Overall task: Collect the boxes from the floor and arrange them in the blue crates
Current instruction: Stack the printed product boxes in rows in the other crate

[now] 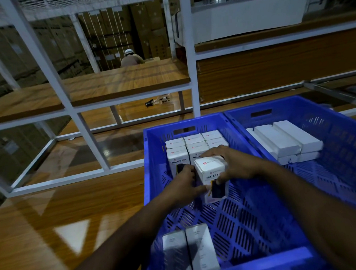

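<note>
Hands meet inside the near blue slotted plastic crate [253, 224]: the left hand [185, 186] and right hand [234, 164] both grip a white printed cardboard box [211, 174], upright, just in front of the standing white boxes [191, 147] at the crate's far wall.

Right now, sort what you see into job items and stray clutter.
Job:
left hand and right hand, both on the box
standing boxes
near crate
far crate with flat boxes

Lying about:
dark tool on lower shelf
</note>
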`<act>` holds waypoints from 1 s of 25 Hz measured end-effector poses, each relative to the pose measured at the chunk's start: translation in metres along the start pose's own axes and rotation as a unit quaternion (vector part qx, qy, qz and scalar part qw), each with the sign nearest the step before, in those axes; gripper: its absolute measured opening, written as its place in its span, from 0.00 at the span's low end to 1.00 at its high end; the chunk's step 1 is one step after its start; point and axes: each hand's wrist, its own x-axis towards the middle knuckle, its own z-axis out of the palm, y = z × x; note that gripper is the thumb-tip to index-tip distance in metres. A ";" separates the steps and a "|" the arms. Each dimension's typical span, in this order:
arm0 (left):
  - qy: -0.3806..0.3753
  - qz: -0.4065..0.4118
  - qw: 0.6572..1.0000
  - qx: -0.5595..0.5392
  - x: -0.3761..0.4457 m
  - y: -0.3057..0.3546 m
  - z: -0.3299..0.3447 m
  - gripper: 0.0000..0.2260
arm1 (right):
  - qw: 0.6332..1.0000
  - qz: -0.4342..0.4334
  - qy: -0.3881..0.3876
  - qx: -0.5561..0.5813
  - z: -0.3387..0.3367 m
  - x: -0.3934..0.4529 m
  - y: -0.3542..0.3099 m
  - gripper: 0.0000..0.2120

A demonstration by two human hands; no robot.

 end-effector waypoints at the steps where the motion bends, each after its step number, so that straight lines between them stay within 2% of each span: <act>1: -0.004 0.001 1.000 0.010 -0.001 0.002 0.001 0.32 | 0.999 0.012 0.012 -0.048 -0.003 0.001 0.003 0.39; 4: 0.022 0.008 0.999 0.035 -0.001 0.003 0.000 0.33 | 0.974 0.071 0.060 -0.204 -0.007 0.010 0.010 0.37; 6: 0.043 0.001 0.998 0.035 0.000 0.000 -0.002 0.32 | 0.940 0.085 0.071 -0.324 -0.003 0.018 0.011 0.32; 9: 0.064 -0.007 0.997 0.029 -0.004 -0.005 -0.006 0.31 | 0.902 0.110 0.095 -0.407 0.008 0.031 0.013 0.25; 12: 0.085 -0.014 0.996 0.030 -0.009 -0.006 -0.009 0.27 | 0.871 0.125 0.118 -0.460 0.017 0.040 0.017 0.20; 15: 0.111 -0.016 0.993 0.030 -0.012 -0.008 -0.010 0.25 | 0.850 0.139 0.126 -0.492 0.022 0.049 0.021 0.20; 22: 0.214 0.019 0.977 0.002 -0.010 -0.008 -0.013 0.16 | 0.844 0.155 0.140 -0.494 0.031 0.057 0.026 0.20; 25: 0.254 0.008 0.967 -0.024 -0.008 -0.008 -0.017 0.13 | 0.849 0.162 0.137 -0.484 0.035 0.051 0.023 0.22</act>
